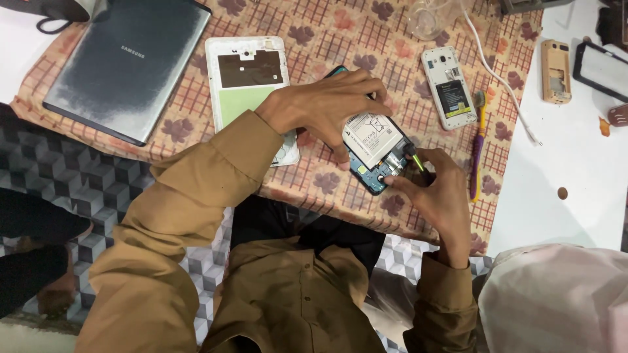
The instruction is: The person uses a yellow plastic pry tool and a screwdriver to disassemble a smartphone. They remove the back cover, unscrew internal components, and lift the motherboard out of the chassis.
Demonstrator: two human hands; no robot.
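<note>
Checked cloth (327, 39): two hands (330, 104), three opened phones (374, 147).

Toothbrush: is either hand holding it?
No. The purple toothbrush lies untouched on the tablecloth, while the left hand and right hand are both on the opened phone.

A patterned cloth (307, 39) is covering the desk (569, 176), leaving its white right part bare. Lying on the cloth: a grey laptop (124, 65), a white tablet back (245, 78), an opened white phone (448, 86), a purple toothbrush (477, 147) and a white cable (497, 75). A gold phone frame (555, 70) is resting on the bare part.
</note>
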